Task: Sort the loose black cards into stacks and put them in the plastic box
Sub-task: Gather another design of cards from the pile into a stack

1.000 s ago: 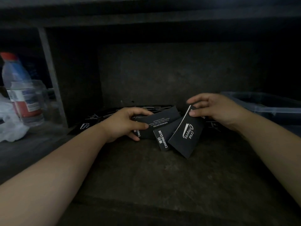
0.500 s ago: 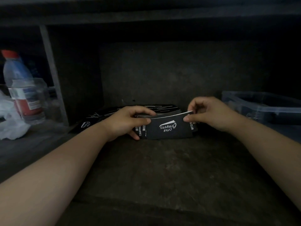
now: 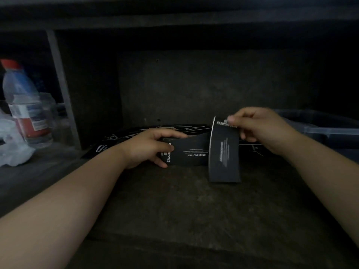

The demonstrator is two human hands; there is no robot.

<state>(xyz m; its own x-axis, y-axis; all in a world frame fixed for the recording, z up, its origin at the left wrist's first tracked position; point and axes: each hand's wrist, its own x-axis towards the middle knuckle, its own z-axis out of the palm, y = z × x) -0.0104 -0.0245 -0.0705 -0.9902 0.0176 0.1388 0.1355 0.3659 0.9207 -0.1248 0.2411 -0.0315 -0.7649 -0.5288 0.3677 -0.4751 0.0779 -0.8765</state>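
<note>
My left hand (image 3: pixel 149 147) grips the left end of a small stack of black cards (image 3: pixel 191 153) with white print, held just above the dark shelf. My right hand (image 3: pixel 258 129) pinches the top edge of a single black card (image 3: pixel 223 158), which hangs upright in front of the stack's right end. Behind both hands a pile of loose black cards (image 3: pixel 174 129) lies spread along the back of the shelf. The clear plastic box (image 3: pixel 320 127) stands at the far right, its inside too dark to read.
A water bottle (image 3: pixel 23 101) with a red cap stands at the left behind a grey upright post (image 3: pixel 62 88), beside a clear jar (image 3: pixel 50 115) and crumpled white plastic (image 3: pixel 11 146). A dark shelf board runs low overhead. The worn shelf surface (image 3: pixel 184 210) stretches toward me.
My right hand let go of the card laid against the stack and lifted a different card, now hanging upright. My left hand kept its grip on the stack.
</note>
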